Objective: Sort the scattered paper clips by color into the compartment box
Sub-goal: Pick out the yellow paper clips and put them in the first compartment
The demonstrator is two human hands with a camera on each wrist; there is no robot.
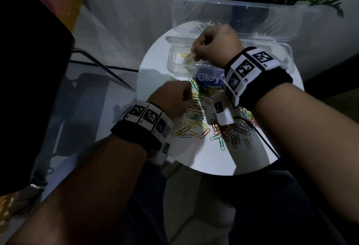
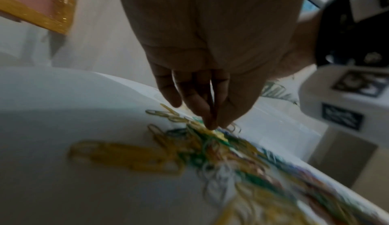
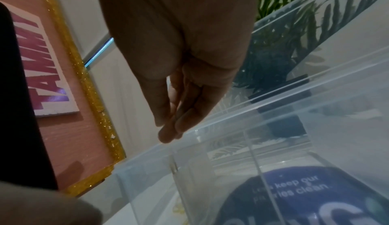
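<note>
- Right hand (image 1: 214, 45) hovers over the compartment box (image 1: 287, 58), above its left cell of yellow clips (image 1: 184, 57); fingertips together, whether on a clip I cannot tell; release low inside
- Left hand (image 1: 171, 98) pinches at the scattered paper clips (image 1: 196, 120) on the table (image 1: 194, 157): lift one yellow clip free of tangles

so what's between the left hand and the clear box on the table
In the head view, a few loose paper clips lie on the white table between the left hand and the compartment box, beside a blue disc.
</note>
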